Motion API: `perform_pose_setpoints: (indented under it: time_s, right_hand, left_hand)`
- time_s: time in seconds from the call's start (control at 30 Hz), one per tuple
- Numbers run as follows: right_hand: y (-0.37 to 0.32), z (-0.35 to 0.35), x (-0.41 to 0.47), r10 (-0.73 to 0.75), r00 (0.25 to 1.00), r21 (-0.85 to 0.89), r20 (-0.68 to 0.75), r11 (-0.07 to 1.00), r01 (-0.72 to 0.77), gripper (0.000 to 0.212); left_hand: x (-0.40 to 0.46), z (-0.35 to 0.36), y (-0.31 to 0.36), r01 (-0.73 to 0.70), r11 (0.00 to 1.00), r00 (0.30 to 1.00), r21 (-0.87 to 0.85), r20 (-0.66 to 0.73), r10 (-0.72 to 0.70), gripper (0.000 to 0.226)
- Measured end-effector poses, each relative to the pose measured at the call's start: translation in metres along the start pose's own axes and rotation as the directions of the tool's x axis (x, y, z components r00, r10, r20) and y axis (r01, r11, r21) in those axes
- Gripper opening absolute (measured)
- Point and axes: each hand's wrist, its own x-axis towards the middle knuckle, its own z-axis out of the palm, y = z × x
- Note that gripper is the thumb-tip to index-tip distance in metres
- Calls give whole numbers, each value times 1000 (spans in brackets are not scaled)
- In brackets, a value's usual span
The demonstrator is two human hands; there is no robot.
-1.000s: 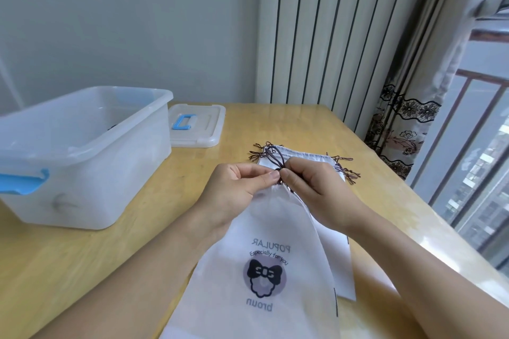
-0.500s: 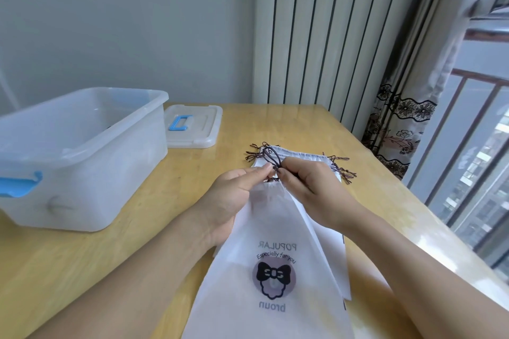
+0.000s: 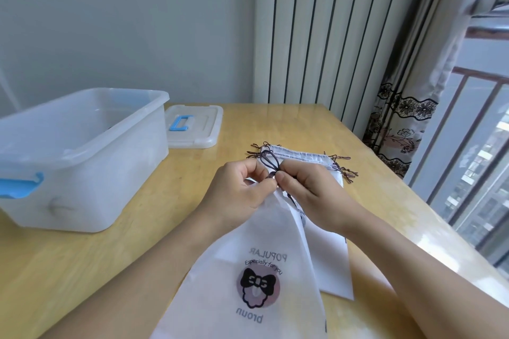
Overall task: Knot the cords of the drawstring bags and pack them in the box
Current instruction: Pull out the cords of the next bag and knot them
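Both hands meet at the gathered mouth of the top drawstring bag, which lies on the desk with its printed bow facing up. The left hand and right hand each have their fingers pinched together on the dark cord, fingertips almost touching. Compared with half a second ago, the left thumb and forefinger have curled in tighter and a cord loop now stands up clearly above the fingertips, where before the left hand lay flatter along the cloth. That suggests the knot is being formed but is not yet drawn tight. Under this bag sits at least one more bag, and further white bags with frayed cord ends lie just beyond the hands, so several seem left to tie. The clear plastic box stands open at the left of the desk, well apart from the hands, its lid lying flat beside it. Whether anything is packed inside cannot be told for sure; only a faint dark mark shows through the wall.
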Motion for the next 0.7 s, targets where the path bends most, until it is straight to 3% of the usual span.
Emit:
perform_pose_setpoints:
  time_s: [0.13, 0.33, 0.53, 0.7]
  right_hand:
    - [-2, -1, 0, -6, 1000, -30, 2, 1000, 6, 32]
    - [1, -3, 0, -1, 1000, -93, 6, 996, 2, 35]
    - [0, -6, 0, 18, 999, -67, -46, 998, -21, 37]
    - [-2, -2, 1, 101, 993, 142, -53, 986, -93, 37]
  left_hand:
    - [2, -2, -2, -58, 992, 997, 111, -35, 62, 15]
    - [2, -7, -2, -278, 897, 951, 344, -36, 308, 13]
    - [3, -17, 5, -271, 907, 950, 322, -64, 307, 12]
    - [0, -9, 6, -291, 904, 934, 313, -110, 339, 15]
